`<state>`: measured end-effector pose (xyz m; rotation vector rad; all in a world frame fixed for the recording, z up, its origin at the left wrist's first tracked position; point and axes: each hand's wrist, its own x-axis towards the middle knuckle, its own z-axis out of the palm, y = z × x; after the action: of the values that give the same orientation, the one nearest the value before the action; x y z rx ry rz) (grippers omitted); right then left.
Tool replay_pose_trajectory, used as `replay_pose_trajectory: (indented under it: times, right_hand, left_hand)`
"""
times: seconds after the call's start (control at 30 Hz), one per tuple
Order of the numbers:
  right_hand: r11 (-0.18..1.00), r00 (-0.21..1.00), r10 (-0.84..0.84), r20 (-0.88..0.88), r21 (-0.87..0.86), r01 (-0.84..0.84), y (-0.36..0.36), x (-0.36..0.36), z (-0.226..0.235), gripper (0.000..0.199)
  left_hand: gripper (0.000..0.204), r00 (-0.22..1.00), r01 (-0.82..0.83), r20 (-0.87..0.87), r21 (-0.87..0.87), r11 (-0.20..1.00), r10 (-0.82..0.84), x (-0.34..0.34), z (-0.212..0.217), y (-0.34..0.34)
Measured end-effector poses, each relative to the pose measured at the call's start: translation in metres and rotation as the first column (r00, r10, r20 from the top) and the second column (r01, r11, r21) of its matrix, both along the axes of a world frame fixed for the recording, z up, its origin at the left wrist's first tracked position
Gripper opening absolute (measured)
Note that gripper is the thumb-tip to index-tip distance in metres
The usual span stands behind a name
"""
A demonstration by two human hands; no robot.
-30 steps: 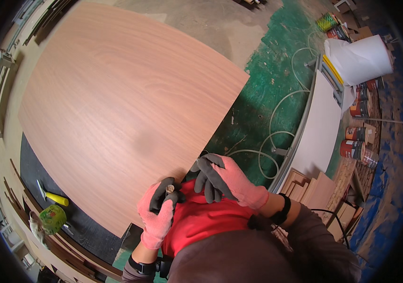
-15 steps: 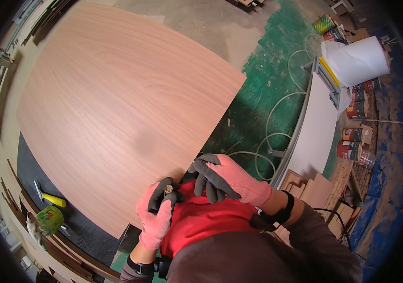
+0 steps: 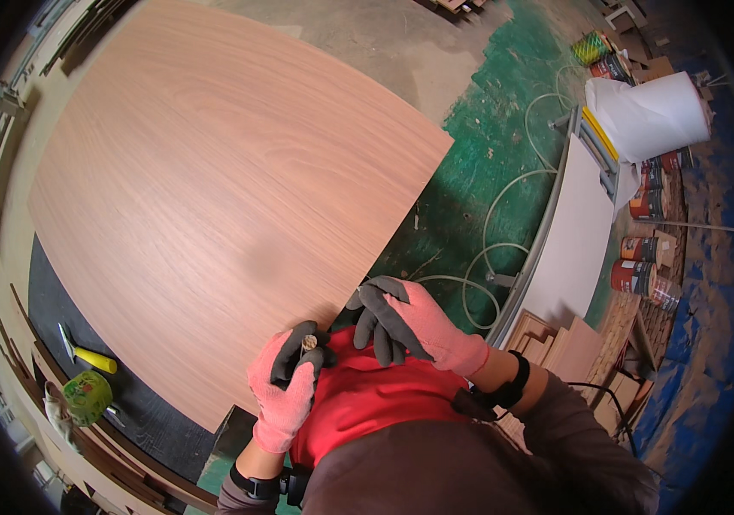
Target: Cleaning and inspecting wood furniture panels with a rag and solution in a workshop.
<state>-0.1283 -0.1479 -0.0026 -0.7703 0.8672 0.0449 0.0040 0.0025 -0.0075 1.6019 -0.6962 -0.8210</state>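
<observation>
A large wood-grain panel (image 3: 212, 197) lies flat in front of me. At its near edge, my left hand (image 3: 288, 378), in a pink glove with dark grey fingers, is closed round a small object with a round, light-brown end (image 3: 309, 343); the rest of it is hidden in the glove. My right hand (image 3: 410, 322), gloved alike, hovers just beyond the panel's near right edge. Its thumb and forefinger are pressed together, and whatever may lie between them is too small to make out. The two hands are apart, over the red cloth (image 3: 367, 386) at my front.
On a black surface left of the panel lie a yellow-handled scraper (image 3: 92, 359) and a green roll (image 3: 87, 397). A pale hose (image 3: 487, 249) curls over the green floor. To the right are a white board (image 3: 564, 232), a big white roll (image 3: 667, 116), several cans (image 3: 633, 276) and wood offcuts (image 3: 573, 348).
Both hands keep nearly the same pose and grip. The right hand has shifted very slightly, and the whole view has moved a little.
</observation>
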Motion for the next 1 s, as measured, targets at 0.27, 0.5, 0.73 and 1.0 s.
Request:
replay_pose_trajectory:
  times: [0.27,0.5,0.73,1.0]
  right_hand:
    - [0.999,1.000,0.002,0.014,-0.044,-0.001,0.002,0.000,-0.002,0.030]
    - [0.997,1.000,0.011,0.013,-0.071,-0.010,0.006,0.000,-0.004,0.025]
    - [0.994,1.000,-0.002,0.031,-0.110,0.005,0.007,-0.001,-0.009,0.021]
    - [0.998,0.996,0.036,0.077,-0.054,-0.032,0.000,-0.003,-0.005,0.021]
  left_hand:
    - [0.029,1.000,0.011,-0.010,0.018,1.000,-0.011,0.002,-0.003,0.001]
    - [0.030,0.999,0.008,-0.051,0.034,0.999,-0.006,0.000,-0.005,0.003]
    - [0.028,0.994,-0.015,-0.105,0.043,0.999,0.019,-0.003,0.008,-0.004]
    - [0.028,1.000,0.005,0.008,0.019,1.000,-0.005,-0.002,0.004,-0.003]
